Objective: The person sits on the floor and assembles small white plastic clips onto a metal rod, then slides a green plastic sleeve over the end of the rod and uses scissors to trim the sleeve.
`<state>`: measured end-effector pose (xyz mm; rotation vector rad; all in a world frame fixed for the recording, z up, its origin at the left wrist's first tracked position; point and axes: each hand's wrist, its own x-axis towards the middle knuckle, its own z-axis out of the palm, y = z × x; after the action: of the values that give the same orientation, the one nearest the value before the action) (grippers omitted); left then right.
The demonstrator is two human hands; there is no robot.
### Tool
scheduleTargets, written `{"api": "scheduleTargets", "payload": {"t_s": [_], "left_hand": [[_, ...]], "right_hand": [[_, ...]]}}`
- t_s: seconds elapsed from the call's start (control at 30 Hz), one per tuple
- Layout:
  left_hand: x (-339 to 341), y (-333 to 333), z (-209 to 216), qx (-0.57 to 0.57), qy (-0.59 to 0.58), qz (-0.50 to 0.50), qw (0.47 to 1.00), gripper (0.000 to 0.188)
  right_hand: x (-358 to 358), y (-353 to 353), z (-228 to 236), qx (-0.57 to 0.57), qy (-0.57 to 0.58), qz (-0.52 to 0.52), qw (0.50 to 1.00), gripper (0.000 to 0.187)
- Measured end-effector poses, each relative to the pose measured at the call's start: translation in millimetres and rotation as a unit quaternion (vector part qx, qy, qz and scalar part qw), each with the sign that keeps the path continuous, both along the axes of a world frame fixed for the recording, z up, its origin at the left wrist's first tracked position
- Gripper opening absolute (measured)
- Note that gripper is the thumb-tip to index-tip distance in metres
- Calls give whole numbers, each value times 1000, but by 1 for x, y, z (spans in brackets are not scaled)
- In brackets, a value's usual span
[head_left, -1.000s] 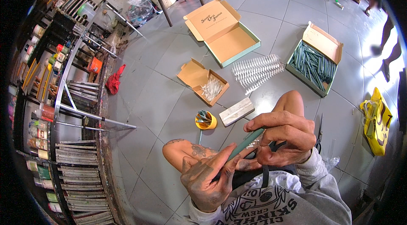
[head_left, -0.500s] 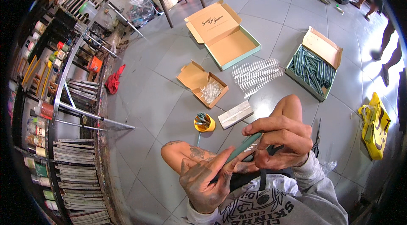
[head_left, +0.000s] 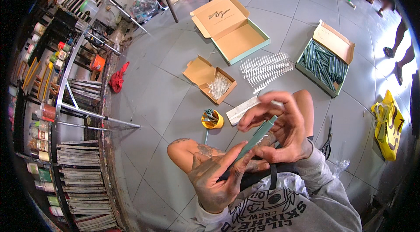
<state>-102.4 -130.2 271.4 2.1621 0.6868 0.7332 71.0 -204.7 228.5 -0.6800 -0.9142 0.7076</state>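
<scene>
A slim green pen-like tube [head_left: 258, 139] with white print slants up and right above my lap. My left hand [head_left: 215, 180] pinches its lower end between thumb and fingers. Around the upper end curves my right hand [head_left: 292, 132], its fingers apart and slightly blurred; the thumb is close to the tube's side, and whether it touches I cannot tell. Just beyond the hands lies a white block [head_left: 236, 113], partly covered by the right fingers. Left of it stands a yellow cup [head_left: 217, 123] with green pieces inside.
An open box [head_left: 337, 85] full of green tubes is at right, a bare open box [head_left: 245, 59] farther back. A small carton [head_left: 227, 93] holds thin white sticks beside rows of white plastic pieces [head_left: 267, 70]. Scissors [head_left: 327, 146] and a yellow bag [head_left: 387, 127] lie right; a metal-framed rack [head_left: 72, 101] stands left.
My right fingers have lifted off the tube and spread, baring its upper end. My left hand keeps its hold on the lower end.
</scene>
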Motion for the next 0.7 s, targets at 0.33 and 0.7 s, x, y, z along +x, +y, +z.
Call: {"api": "scheduleTargets", "payload": {"t_s": [0.33, 0.7], "left_hand": [[6, -5, 7, -55, -8, -2, 998, 27], [1, 0, 2, -32, -19, -29, 999, 29]], "right_hand": [[-12, 4, -16, 6, 67, 69, 995, 30], [-7, 4, -19, 25, 82, 99, 991, 23]]}}
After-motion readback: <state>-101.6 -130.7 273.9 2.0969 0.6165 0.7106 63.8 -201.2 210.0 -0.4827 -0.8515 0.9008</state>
